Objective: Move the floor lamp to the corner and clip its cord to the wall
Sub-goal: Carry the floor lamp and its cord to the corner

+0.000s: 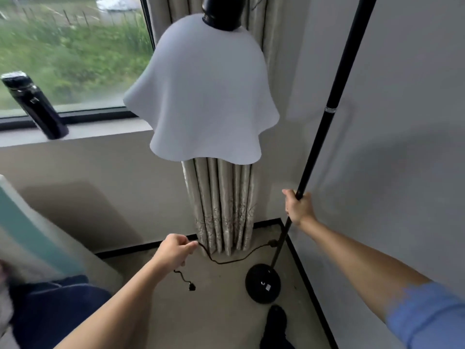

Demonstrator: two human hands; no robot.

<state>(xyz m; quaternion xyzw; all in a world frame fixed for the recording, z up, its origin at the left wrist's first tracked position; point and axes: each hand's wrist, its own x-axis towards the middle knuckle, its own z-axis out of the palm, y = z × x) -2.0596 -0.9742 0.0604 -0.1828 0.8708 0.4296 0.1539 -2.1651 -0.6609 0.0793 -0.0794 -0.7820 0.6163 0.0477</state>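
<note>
The floor lamp has a thin black pole (327,122) that leans from top right down to a round black base (263,283) on the floor near the corner. Its white wavy shade (203,96) hangs from a black socket in front of the curtain. My right hand (298,206) is closed around the pole at about mid height. My left hand (176,251) pinches the black cord (226,261), which runs in a loop along the floor to the pole's foot. The plug end (191,287) dangles below my left hand.
A beige curtain (221,205) hangs in the corner by the window. A black bottle (35,107) stands tilted on the sill at left. A teal-edged cushion or bed (30,222) is at lower left. A dark shoe (275,321) is near the base.
</note>
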